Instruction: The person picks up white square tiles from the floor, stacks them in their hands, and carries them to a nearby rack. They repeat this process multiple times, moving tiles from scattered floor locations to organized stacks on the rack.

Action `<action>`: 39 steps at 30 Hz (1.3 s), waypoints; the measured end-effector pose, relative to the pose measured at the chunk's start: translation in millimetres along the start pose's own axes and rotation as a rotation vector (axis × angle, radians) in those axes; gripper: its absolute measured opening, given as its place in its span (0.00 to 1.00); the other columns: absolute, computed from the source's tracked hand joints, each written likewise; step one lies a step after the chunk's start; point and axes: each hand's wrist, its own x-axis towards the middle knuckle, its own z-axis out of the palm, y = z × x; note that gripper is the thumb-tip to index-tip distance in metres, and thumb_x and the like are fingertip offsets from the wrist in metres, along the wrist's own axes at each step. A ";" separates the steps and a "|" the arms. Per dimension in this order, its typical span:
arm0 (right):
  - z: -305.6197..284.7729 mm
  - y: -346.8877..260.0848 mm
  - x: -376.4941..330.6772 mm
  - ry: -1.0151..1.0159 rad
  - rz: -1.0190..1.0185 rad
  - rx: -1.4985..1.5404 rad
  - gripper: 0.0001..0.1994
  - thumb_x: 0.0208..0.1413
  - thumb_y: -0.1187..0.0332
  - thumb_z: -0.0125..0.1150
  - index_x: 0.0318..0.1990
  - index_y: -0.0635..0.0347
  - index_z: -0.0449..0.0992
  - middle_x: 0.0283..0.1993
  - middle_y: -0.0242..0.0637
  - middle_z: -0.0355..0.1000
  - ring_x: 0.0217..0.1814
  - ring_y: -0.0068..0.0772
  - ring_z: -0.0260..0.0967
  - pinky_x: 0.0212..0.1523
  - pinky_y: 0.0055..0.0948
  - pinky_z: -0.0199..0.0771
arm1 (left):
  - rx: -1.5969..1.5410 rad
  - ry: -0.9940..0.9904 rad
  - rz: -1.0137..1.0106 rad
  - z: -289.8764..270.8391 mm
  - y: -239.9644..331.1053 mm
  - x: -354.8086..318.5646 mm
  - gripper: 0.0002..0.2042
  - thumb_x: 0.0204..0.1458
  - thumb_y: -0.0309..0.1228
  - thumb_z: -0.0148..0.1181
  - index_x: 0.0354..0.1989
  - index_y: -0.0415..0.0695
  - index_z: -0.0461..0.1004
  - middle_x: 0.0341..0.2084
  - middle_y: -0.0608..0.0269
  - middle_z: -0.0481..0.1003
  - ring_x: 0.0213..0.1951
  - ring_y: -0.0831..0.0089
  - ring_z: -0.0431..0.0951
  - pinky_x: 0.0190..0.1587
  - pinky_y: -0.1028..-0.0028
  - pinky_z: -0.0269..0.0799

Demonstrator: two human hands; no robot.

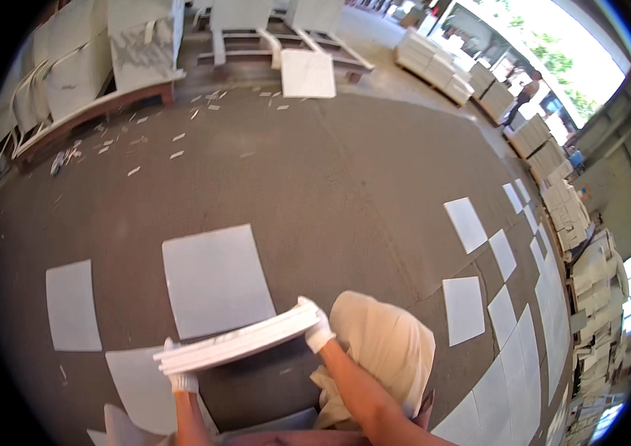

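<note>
Between my two hands I hold a short stack of white stone tiles, edges toward me and tilted up at the right. My left hand, in a white glove, grips the left end, its fingers partly hidden by the tiles. The right end is gripped by my right hand, also gloved in white. Just beyond the stack, a large white tile lies flat on the floor. Another pale tile lies partly beneath my left hand. A narrower tile rests farther left.
My beige-clad knee is beside my right forearm. Tiles are laid in a pattern at the right. Small white scraps litter the grey floor. Slabs lean at the back left; a person stands among stacks far right.
</note>
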 end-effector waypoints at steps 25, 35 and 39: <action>35.6 -14.5 -50.2 -0.173 0.240 -0.481 0.35 0.67 0.45 0.36 0.68 0.68 0.57 0.76 0.49 0.43 0.79 0.44 0.32 0.76 0.41 0.28 | 0.320 -0.192 0.002 1.5 32.5 -49.4 0.36 0.62 0.57 0.40 0.62 0.33 0.65 0.63 0.49 0.63 0.62 0.62 0.64 0.65 0.64 0.57; 39.7 -0.9 -52.4 -0.082 0.180 -0.431 0.35 0.68 0.47 0.33 0.63 0.75 0.63 0.72 0.55 0.51 0.77 0.46 0.42 0.75 0.41 0.37 | 0.297 -0.097 -0.046 9.6 35.2 -55.7 0.29 0.64 0.51 0.40 0.50 0.33 0.73 0.47 0.50 0.75 0.48 0.63 0.75 0.56 0.64 0.69; 24.0 5.4 -39.9 -0.075 0.166 -0.359 0.32 0.69 0.50 0.32 0.59 0.76 0.67 0.69 0.55 0.56 0.75 0.46 0.47 0.74 0.39 0.42 | 0.177 0.032 0.015 12.6 25.2 -53.9 0.28 0.65 0.52 0.39 0.42 0.36 0.76 0.37 0.56 0.77 0.39 0.70 0.77 0.47 0.70 0.72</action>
